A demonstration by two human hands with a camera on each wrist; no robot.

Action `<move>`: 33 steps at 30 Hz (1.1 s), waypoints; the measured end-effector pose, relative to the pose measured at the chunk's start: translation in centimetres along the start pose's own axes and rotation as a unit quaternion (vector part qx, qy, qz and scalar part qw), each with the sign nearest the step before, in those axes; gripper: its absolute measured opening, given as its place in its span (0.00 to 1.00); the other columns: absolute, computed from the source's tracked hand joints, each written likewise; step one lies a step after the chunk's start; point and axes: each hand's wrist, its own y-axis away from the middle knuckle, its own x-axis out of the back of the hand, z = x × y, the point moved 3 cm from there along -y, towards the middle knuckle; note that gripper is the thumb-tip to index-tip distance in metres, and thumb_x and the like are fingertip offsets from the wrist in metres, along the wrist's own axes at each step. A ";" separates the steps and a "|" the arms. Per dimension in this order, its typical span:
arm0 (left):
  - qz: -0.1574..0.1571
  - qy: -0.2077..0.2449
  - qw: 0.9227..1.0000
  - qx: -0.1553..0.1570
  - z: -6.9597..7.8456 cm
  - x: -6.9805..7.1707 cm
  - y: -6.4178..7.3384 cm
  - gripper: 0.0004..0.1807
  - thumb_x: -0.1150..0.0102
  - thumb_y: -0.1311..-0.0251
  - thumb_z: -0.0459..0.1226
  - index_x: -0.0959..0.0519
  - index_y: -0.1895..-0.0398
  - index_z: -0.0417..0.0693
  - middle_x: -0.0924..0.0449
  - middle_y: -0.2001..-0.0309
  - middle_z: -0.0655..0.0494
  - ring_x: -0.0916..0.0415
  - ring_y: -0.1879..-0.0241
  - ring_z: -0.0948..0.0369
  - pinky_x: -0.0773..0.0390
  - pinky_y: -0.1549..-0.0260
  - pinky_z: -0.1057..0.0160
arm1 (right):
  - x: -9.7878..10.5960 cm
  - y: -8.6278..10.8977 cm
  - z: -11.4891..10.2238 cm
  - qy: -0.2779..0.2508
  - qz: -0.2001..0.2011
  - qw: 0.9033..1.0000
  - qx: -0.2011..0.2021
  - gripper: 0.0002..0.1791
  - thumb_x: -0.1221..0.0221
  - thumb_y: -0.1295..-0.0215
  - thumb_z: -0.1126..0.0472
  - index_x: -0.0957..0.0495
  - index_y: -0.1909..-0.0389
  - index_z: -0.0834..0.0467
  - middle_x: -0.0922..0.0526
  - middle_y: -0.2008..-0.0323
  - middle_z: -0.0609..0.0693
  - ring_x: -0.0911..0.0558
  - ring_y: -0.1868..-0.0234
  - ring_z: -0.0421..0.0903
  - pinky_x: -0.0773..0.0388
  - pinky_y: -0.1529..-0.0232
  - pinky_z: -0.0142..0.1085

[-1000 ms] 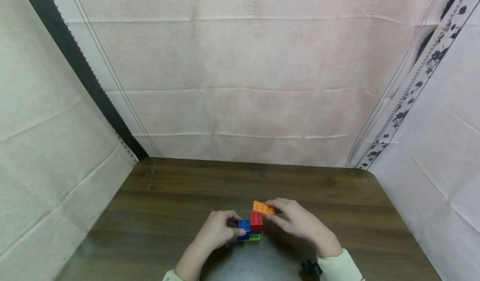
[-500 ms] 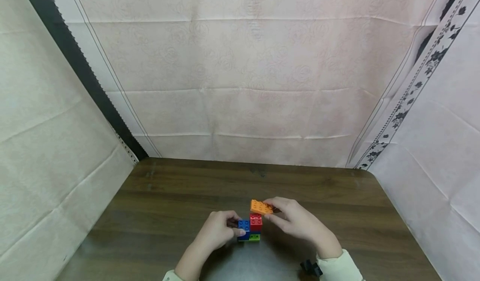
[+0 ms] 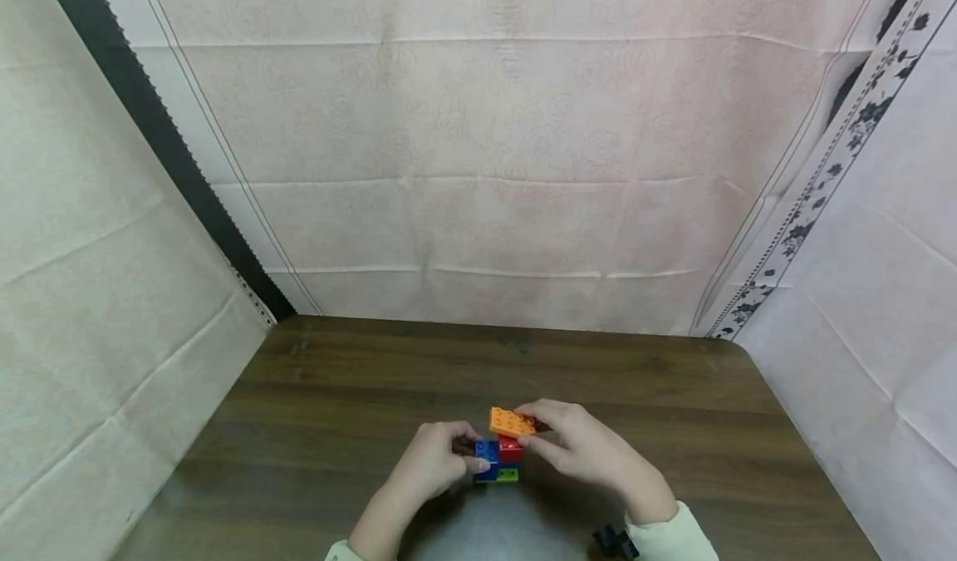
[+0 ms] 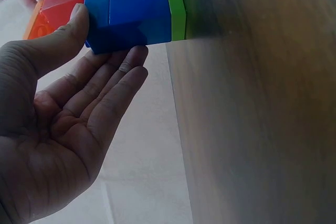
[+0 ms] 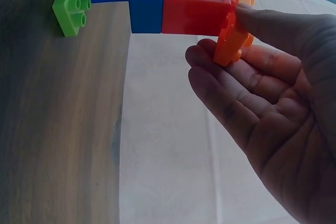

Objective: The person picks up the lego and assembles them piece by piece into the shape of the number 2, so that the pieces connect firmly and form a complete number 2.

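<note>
A small tower of toy building bricks stands on the wooden table: a thin green brick (image 4: 177,6) at the bottom, a blue brick (image 4: 140,14) on it, another blue brick (image 5: 147,3) across that, and a red brick (image 5: 194,3) on top. My left hand (image 3: 437,453) steadies the tower's left side, thumb and fingers pinching the blue bricks. Between thumb and fingers, my right hand (image 3: 579,440) grips a thin orange brick (image 3: 511,422). In the right wrist view the orange brick sits tilted right at the red brick's studs. In the head view it overlaps the red one's far part.
A black object (image 3: 615,542) lies by the right sleeve (image 3: 673,536). The brown table (image 3: 336,395) ends at a back edge, where a pale cloth (image 3: 478,212) hangs as a wall. More cloth rises at the left and right sides.
My right hand has moved left and slightly toward me with the orange brick, which now covers part of the red brick in the head view. The left hand and the tower hold still.
</note>
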 end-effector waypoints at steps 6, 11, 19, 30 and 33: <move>-0.001 0.003 1.000 0.002 0.1 0.0 0.0 0.11 0.25 0.45 0.43 0.15 0.61 0.56 0.17 0.65 0.63 0.20 0.62 0.60 0.20 0.58 0.48 | -0.2 -0.1 -0.4 -0.009 -0.010 1.000 0.003 0.19 0.41 0.26 0.51 0.22 0.41 0.56 0.17 0.49 0.45 0.18 0.53 0.36 0.18 0.51 0.42; -0.003 0.008 1.000 -0.001 0.1 -0.1 0.0 0.11 0.25 0.46 0.42 0.16 0.61 0.56 0.17 0.65 0.63 0.20 0.62 0.59 0.19 0.58 0.49 | -0.2 -0.2 -0.6 -0.010 -0.016 1.000 0.006 0.20 0.41 0.26 0.51 0.22 0.40 0.56 0.16 0.49 0.44 0.18 0.53 0.36 0.18 0.51 0.41; 0.001 -0.002 1.000 -0.008 0.0 0.0 0.0 0.12 0.24 0.47 0.43 0.16 0.62 0.54 0.17 0.66 0.63 0.21 0.65 0.62 0.19 0.59 0.50 | -0.6 -0.4 -0.6 -0.011 -0.008 1.000 0.013 0.19 0.40 0.28 0.50 0.21 0.41 0.55 0.16 0.49 0.44 0.17 0.52 0.36 0.18 0.52 0.39; -0.001 -0.004 1.000 -0.014 -0.1 0.0 -0.2 0.12 0.24 0.47 0.43 0.16 0.62 0.53 0.17 0.67 0.64 0.21 0.66 0.63 0.19 0.61 0.52 | -0.8 -1.0 -0.9 -0.025 -0.015 1.000 0.005 0.18 0.38 0.29 0.51 0.19 0.43 0.53 0.15 0.50 0.42 0.17 0.53 0.34 0.17 0.52 0.41; 0.001 -0.001 1.000 -0.011 -0.1 -0.1 -0.1 0.13 0.23 0.47 0.42 0.16 0.61 0.51 0.17 0.66 0.63 0.21 0.65 0.62 0.19 0.60 0.52 | -0.8 -1.0 -1.0 -0.027 -0.017 0.999 0.005 0.18 0.38 0.29 0.51 0.19 0.43 0.53 0.15 0.50 0.43 0.17 0.54 0.34 0.17 0.53 0.37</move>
